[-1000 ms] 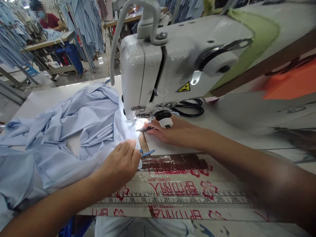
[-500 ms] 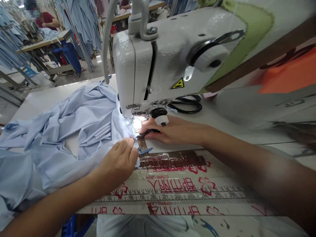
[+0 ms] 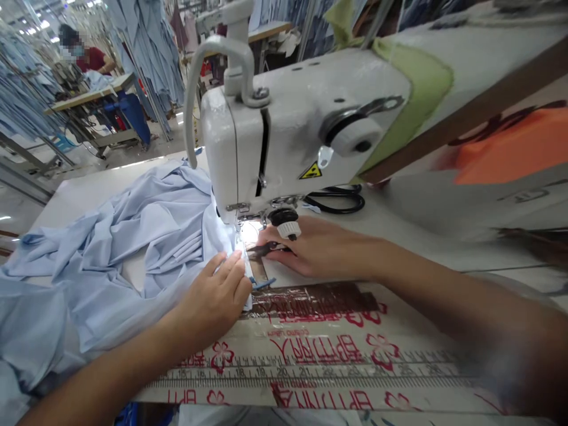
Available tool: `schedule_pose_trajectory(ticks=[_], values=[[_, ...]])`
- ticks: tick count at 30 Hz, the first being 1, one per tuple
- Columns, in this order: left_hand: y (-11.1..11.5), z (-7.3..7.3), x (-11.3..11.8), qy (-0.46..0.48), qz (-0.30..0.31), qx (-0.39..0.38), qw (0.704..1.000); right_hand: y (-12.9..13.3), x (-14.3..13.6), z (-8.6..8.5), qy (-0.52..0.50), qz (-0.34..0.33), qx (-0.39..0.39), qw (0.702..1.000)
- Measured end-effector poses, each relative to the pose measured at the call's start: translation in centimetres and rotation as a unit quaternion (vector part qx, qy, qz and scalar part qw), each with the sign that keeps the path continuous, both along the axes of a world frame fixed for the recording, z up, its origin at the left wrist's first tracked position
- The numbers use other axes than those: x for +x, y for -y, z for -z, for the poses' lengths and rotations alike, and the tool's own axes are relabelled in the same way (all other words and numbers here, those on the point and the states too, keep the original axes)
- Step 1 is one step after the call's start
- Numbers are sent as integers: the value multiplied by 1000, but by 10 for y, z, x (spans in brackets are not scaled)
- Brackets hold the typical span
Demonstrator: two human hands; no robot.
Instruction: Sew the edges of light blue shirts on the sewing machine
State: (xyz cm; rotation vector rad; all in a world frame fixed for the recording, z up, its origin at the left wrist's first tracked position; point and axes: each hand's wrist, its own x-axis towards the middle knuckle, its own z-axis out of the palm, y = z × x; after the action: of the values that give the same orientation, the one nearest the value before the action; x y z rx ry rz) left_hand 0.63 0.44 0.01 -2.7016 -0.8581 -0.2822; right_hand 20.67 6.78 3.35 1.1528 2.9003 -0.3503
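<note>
Light blue fabric [image 3: 173, 225] lies in folds on the left of the sewing table, its right edge beside the lit needle area of the white sewing machine [image 3: 302, 112]. My left hand [image 3: 222, 296] rests on that edge with its fingers stretched out over the cloth; the thumb is hidden. Dark scissors [image 3: 261, 250] are in my closed right hand [image 3: 315, 245], just right of the needle. Their tips point left and come close to the fabric edge. Part of the right hand is behind the machine's white knob. A small blue strip [image 3: 265, 284] sticks out near my left fingertips.
A printed ruler [image 3: 284, 374] runs along the front edge of the table under clear film. Black cable [image 3: 339, 201] lies coiled behind my right hand. Something orange [image 3: 510, 148] is at the right. Another person [image 3: 91, 59] sits at a bench in the back left.
My left fingers have gone from pinching the fabric edge to lying flatter on it. The right hand still holds the scissors near the edge. The whole view has shifted slightly.
</note>
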Motion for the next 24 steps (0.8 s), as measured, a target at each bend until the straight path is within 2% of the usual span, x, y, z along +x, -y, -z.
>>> schedule_pose_trajectory(ticks=[5, 11, 15, 19, 22, 24], values=[[3, -2, -2, -20, -1, 33, 999, 5, 7, -6, -52, -85, -52, 994], [-8, -4, 0, -30, 4, 34, 999, 0, 5, 2, -64, -87, 2, 994], [-20, -5, 3, -41, -26, 23, 999, -9, 9, 2, -23, -57, -5, 998], [-27, -6, 5, -39, -33, 26, 998, -16, 15, 7, -52, -11, -51, 997], [-27, -4, 5, -31, -25, 28, 999, -17, 10, 8, -66, 60, -28, 996], [-27, -2, 4, -28, -21, 31, 999, -15, 3, 6, -32, 106, -4, 994]])
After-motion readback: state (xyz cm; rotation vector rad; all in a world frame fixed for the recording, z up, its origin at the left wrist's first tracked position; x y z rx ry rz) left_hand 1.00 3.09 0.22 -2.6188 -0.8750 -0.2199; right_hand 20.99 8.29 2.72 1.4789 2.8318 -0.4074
